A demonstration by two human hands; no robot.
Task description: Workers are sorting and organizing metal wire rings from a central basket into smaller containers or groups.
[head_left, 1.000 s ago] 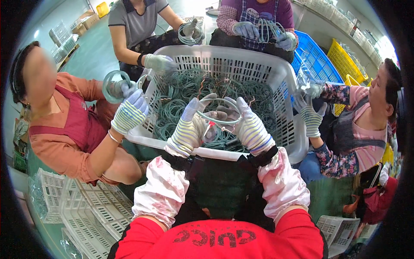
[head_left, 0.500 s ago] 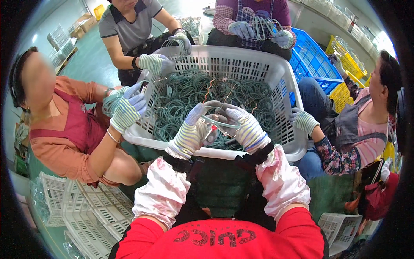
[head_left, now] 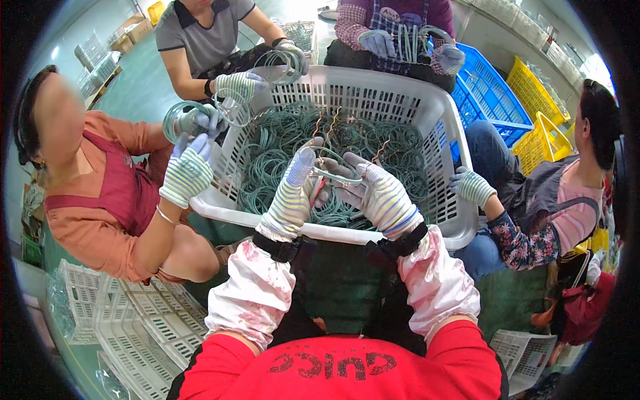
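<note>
My left hand (head_left: 290,200), in a striped work glove, grips the left side of a pale green wire ring (head_left: 339,178) between thumb and fingers. On the ring's right side, my right hand (head_left: 387,199) holds it with the fingers partly spread. A small red object (head_left: 316,192) shows at my left palm; its kind is unclear. Both hands are over the near part of a large white slotted basket (head_left: 437,230). Inside lies a tangled heap of similar wire rings (head_left: 267,143), with copper-coloured twisted strands (head_left: 319,123) sticking up.
Around the basket sit several co-workers; a gloved hand (head_left: 187,175) at left and others at the far side hold rings. At right a gloved hand (head_left: 472,185) rests on the rim. Blue crates (head_left: 493,93) and yellow crates (head_left: 537,143) stand beyond; white crates (head_left: 133,320) lie lower left.
The ring between my hands has turned and shifted slightly, and my right fingers have spread more. The left co-worker's rings are lifted higher; the right co-worker's far hand has gone from sight.
</note>
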